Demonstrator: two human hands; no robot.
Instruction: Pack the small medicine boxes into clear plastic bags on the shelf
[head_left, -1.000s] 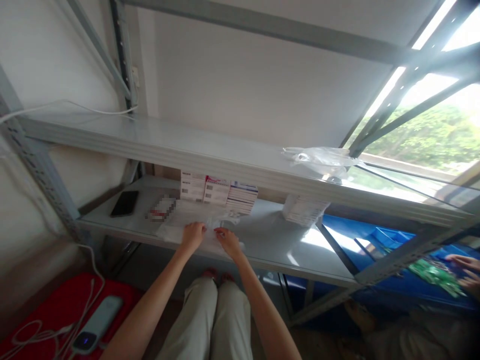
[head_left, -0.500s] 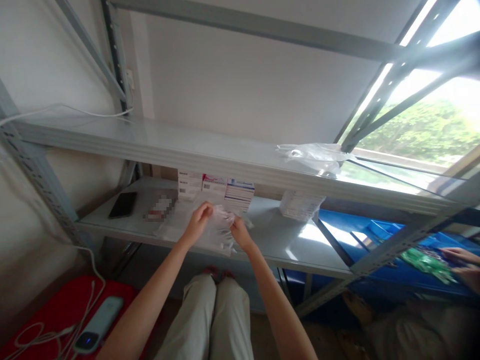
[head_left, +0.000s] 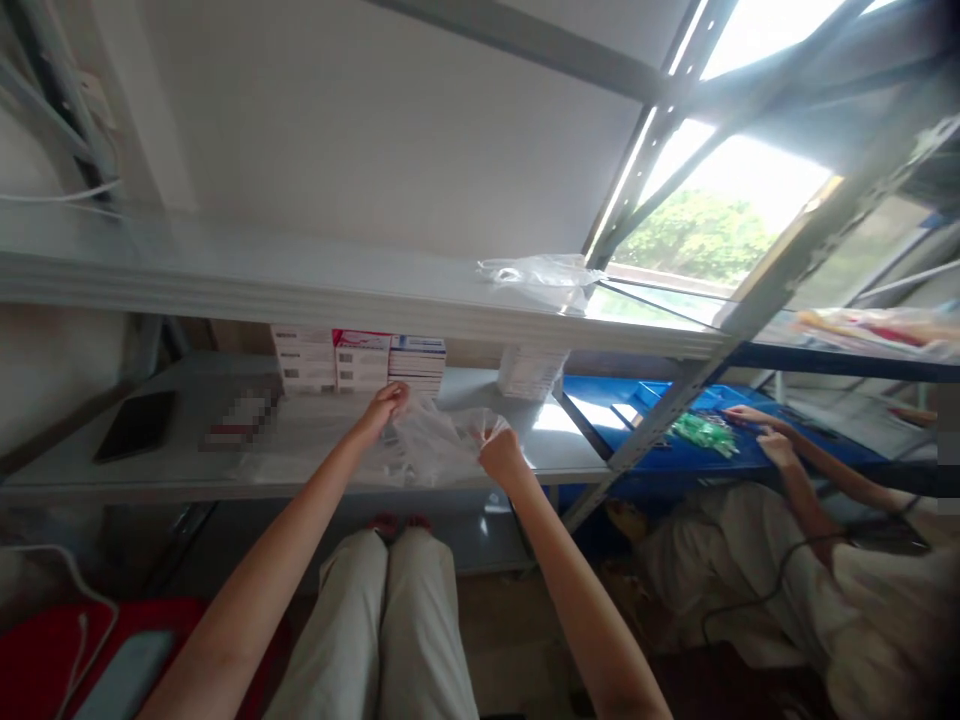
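Observation:
A clear plastic bag (head_left: 435,440) stretches between my two hands, just above the front of the lower shelf. My left hand (head_left: 388,402) pinches one side of it, close to the stacked boxes. At the other side, my right hand (head_left: 499,450) is closed on the bag, with some film bunched at the fingers. Behind the bag stand white boxes (head_left: 306,362), a white-and-pink box (head_left: 363,365) and a stack of thin blue-and-white boxes (head_left: 418,366). More clear plastic lies on the shelf left of the bag.
A dark phone (head_left: 136,426) lies at the left of the lower shelf (head_left: 187,470). Another bag-wrapped stack (head_left: 529,372) stands to the right. Clear plastic (head_left: 540,275) rests on the upper shelf. At right, a co-worker's hands (head_left: 772,435) are beside green packets (head_left: 705,434) on a blue surface.
The view has swung right, bringing more of the co-worker into sight. My hands have moved farther apart, and the bag is spread wider between them.

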